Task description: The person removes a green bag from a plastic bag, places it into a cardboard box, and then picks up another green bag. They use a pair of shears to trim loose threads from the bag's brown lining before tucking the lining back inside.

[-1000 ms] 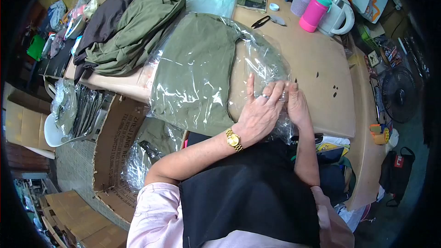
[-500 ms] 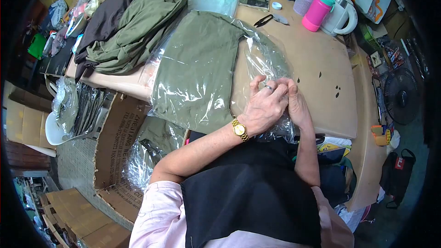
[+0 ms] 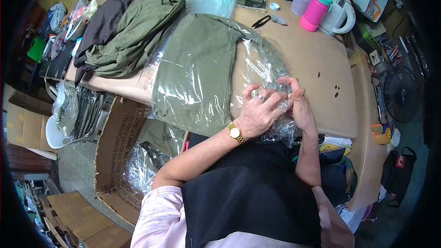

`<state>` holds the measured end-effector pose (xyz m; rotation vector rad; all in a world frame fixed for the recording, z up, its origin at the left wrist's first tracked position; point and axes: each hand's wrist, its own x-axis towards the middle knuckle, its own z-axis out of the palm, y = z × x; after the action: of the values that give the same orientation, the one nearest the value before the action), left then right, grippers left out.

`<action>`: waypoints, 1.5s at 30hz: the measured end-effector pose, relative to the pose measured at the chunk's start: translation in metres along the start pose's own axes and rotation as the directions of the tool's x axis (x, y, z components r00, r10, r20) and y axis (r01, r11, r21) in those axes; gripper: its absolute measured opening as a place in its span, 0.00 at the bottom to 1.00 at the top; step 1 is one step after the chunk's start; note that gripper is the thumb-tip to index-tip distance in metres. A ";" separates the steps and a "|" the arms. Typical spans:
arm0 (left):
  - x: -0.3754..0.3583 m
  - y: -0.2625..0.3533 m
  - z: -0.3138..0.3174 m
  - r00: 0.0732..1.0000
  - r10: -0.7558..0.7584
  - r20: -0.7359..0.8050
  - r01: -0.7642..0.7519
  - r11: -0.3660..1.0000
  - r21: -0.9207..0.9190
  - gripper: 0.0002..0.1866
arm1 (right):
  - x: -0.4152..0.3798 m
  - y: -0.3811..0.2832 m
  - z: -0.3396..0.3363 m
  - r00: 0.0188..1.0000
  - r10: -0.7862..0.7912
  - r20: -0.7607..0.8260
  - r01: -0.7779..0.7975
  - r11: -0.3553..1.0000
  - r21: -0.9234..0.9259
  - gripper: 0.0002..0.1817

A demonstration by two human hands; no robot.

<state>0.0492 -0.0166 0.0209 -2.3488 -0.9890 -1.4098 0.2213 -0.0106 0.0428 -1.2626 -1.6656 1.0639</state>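
A folded olive-green garment (image 3: pixel 197 64) lies on the table inside a clear plastic bag (image 3: pixel 257 59). My left hand (image 3: pixel 262 115), with a ring and a gold watch, is closed on a bunched part of the bag near the table's front edge. Beside it, my right hand (image 3: pixel 302 108) has its thumb raised and its index finger curled over the same crumpled plastic. Some of the bunched film shows between both hands and hangs below them. The right hand's lower fingers are partly hidden.
Loose olive and dark cloth (image 3: pixel 138 32) is heaped at the table's left. Small scissors (image 3: pixel 262 21), a pink bottle (image 3: pixel 316 13) and a kettle (image 3: pixel 339 16) stand or lie toward the back. An open carton (image 3: pixel 115 151) with bagged garments stands below the left edge.
My right hand's thumb and index finger have spread apart and moved slightly right. More bunched plastic shows between my hands. My left hand has shifted slightly down and left, still gripping the bag.
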 end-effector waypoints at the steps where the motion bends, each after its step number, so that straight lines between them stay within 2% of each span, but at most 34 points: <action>1: -0.001 -0.001 0.000 1.000 0.008 -0.014 -0.008 1.000 -0.016 0.12 | -0.001 0.007 -0.002 0.998 0.042 0.043 -0.044 0.997 0.057 0.49; 2: -0.001 -0.001 0.000 0.999 0.016 -0.029 -0.017 0.999 -0.034 0.13 | -0.001 0.012 -0.003 0.993 0.082 0.088 -0.092 0.989 0.112 0.49; 5: -0.001 -0.004 0.002 0.997 0.030 -0.077 -0.034 0.998 -0.044 0.13 | -0.002 0.016 -0.003 0.991 0.068 0.116 -0.080 0.991 0.104 0.49; 8: -0.001 -0.007 0.003 0.998 0.036 -0.056 -0.038 0.999 -0.036 0.13 | -0.002 0.004 0.003 0.998 -0.001 0.070 -0.001 0.999 0.037 0.49; 18: 0.007 -0.008 -0.002 0.994 0.089 -0.063 -0.090 0.996 -0.017 0.10 | -0.003 0.004 0.006 0.998 0.017 0.066 -0.025 0.994 0.110 0.44; 20: 0.006 -0.008 -0.001 0.991 0.116 -0.065 -0.117 0.993 -0.012 0.10 | -0.003 0.004 -0.002 0.983 0.134 0.122 -0.165 0.940 0.300 0.37; 21: 0.007 -0.008 -0.003 0.991 0.116 -0.065 -0.117 0.993 -0.012 0.10 | -0.003 0.003 -0.004 0.984 0.133 0.122 -0.165 0.940 0.300 0.37; 23: 0.010 -0.007 -0.008 0.983 0.180 -0.041 -0.181 0.983 -0.010 0.11 | -0.003 -0.001 -0.007 0.993 0.096 0.074 -0.109 0.972 0.206 0.26; 24: 0.010 -0.009 -0.010 0.977 0.212 -0.017 -0.212 0.977 0.000 0.12 | -0.004 -0.005 -0.010 0.993 0.096 0.076 -0.109 0.972 0.206 0.26; 25: 0.012 -0.009 -0.011 0.977 0.211 -0.017 -0.211 0.977 0.000 0.12 | -0.007 -0.011 -0.014 0.991 0.086 0.102 -0.109 0.963 0.247 0.21; 26: 0.013 -0.009 -0.012 0.973 0.227 -0.029 -0.228 0.973 -0.027 0.07 | -0.009 -0.014 -0.017 0.989 0.075 0.128 -0.109 0.952 0.287 0.16; 27: 0.016 -0.008 -0.014 0.969 0.242 -0.043 -0.244 0.968 -0.054 0.03 | -0.011 -0.014 -0.019 0.989 0.074 0.128 -0.109 0.952 0.287 0.16; 29: 0.021 -0.009 -0.017 0.966 0.252 -0.058 -0.255 0.966 -0.047 0.03 | -0.013 -0.015 -0.023 0.993 -0.013 0.114 -0.041 0.889 0.457 0.13; 30: 0.022 -0.010 -0.018 0.963 0.261 -0.073 -0.264 0.964 -0.040 0.02 | -0.013 -0.014 -0.026 0.993 -0.014 0.113 -0.040 0.889 0.456 0.13; 33: 0.022 -0.013 -0.019 0.959 0.282 -0.011 -0.282 0.958 -0.044 0.08 | -0.015 -0.006 -0.036 0.995 0.000 0.098 -0.053 0.843 0.536 0.14; 35: 0.022 -0.012 -0.017 0.968 0.249 -0.021 -0.250 0.967 -0.056 0.07 | -0.015 0.001 -0.039 0.997 -0.023 0.080 -0.026 0.825 0.564 0.16; 39: 0.022 -0.013 -0.016 0.977 0.210 -0.027 -0.211 0.974 -0.083 0.03 | -0.016 0.003 -0.039 0.996 0.030 0.079 -0.070 0.822 0.565 0.15; 41: 0.021 -0.013 -0.014 0.976 0.216 -0.023 -0.218 0.973 -0.080 0.03 | -0.015 -0.007 -0.034 0.996 0.070 0.060 -0.091 0.834 0.543 0.10; 45: 0.019 -0.013 -0.013 0.971 0.238 -0.021 -0.239 0.968 -0.074 0.04 | -0.013 0.005 -0.038 0.996 0.034 0.086 -0.069 0.893 0.446 0.05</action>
<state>0.0376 -0.0053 0.0420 -2.4137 -0.6326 -1.3876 0.2603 -0.0165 0.0505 -0.9733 -1.3361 1.4467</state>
